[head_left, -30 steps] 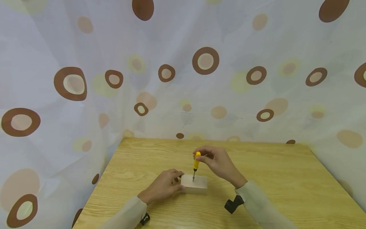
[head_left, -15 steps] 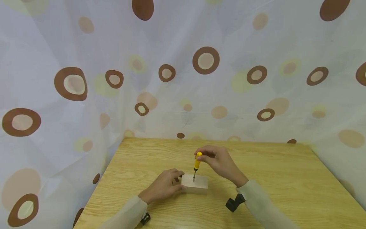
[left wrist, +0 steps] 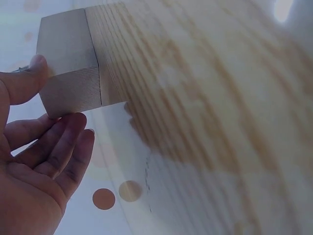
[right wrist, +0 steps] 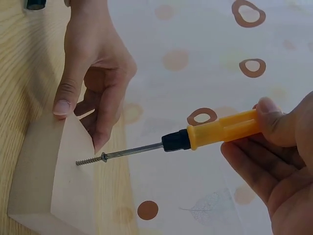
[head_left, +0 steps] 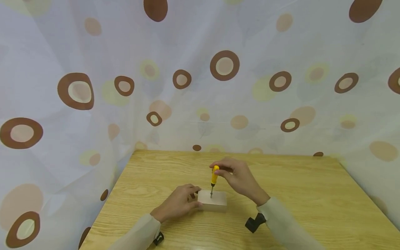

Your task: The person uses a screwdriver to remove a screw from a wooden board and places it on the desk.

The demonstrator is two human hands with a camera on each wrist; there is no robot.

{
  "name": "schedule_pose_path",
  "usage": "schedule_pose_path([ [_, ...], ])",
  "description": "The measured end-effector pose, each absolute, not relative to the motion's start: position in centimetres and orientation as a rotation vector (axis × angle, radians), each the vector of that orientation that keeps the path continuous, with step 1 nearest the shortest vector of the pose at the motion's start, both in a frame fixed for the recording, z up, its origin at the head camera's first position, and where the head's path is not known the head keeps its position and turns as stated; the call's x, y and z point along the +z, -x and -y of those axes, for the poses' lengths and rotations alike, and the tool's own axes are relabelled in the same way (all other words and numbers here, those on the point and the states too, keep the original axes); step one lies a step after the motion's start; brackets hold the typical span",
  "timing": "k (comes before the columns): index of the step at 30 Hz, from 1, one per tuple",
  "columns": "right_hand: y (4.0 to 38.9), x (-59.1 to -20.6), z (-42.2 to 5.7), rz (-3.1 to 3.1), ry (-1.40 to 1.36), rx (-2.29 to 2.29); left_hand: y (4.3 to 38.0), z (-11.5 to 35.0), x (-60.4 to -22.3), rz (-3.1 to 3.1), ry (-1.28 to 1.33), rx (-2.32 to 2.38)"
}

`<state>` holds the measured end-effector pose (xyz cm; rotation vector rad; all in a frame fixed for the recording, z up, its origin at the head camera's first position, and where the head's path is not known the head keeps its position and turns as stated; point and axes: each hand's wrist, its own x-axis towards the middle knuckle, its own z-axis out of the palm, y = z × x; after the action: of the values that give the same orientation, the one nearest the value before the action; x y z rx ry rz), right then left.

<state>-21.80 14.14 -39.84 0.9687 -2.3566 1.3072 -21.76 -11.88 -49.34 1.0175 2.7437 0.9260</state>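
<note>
A pale wooden block point(head_left: 217, 198) lies on the table, its left end held between the thumb and fingers of my left hand point(head_left: 178, 203). A screw point(right wrist: 90, 160) stands in the block's top face, with most of its thread showing. On its head sits the tip of a screwdriver point(right wrist: 222, 131) with a yellow handle and black collar. My right hand point(head_left: 239, 177) pinches the handle near its top, thumb against fingers. The screwdriver point(head_left: 214, 177) stands nearly upright, leaning slightly right at the top. In the left wrist view, the thumb point(left wrist: 30, 78) presses one side of the block.
The wood-grain table point(head_left: 297, 194) stretches around the block. White sheeting point(head_left: 193, 100) printed with brown and beige spots rises behind the table and along both sides. Black wrist devices point(head_left: 254, 223) are strapped at both cuffs.
My right hand has shifted and turned only very slightly on the screwdriver handle. My left hand and the block keep their place.
</note>
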Motion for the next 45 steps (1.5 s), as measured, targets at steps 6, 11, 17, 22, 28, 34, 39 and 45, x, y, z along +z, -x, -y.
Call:
schedule_pose_path([
  [6, 21.65, -39.68, -14.10, 2.442, -0.912, 1.407, 21.84, 11.90, -49.55, -2.737, -1.009, 0.929],
  [11, 21.50, -39.95, -13.83, 2.409, -0.793, 1.437, 21.94, 11.84, -49.54, -2.745, -0.998, 0.926],
  [17, 21.55, -39.68, -14.27, 2.409, -0.858, 1.545, 21.84, 11.86, -49.43, -2.732, -0.969, 0.936],
  [22, 21.76, -39.26, -14.60, 2.447, -0.978, 1.569, 21.80, 11.95, -49.41, -2.734, -0.983, 0.943],
  [28, 21.86, -39.48, -14.42, 2.473, -0.874, 1.523, 21.90, 12.01, -49.50, -2.740, -0.991, 0.956],
  [34, 21.93, -39.67, -14.57, 2.446, -0.863, 1.523, 21.94, 12.07, -49.57, -2.735, -0.979, 0.959],
  [39, 21.99, -39.76, -14.42, 2.425, -0.943, 1.459, 21.92, 12.09, -49.61, -2.736, -0.979, 0.954],
  [45, 21.64, -39.80, -14.10, 2.411, -0.854, 1.403, 21.79, 11.98, -49.53, -2.738, -0.982, 0.949],
])
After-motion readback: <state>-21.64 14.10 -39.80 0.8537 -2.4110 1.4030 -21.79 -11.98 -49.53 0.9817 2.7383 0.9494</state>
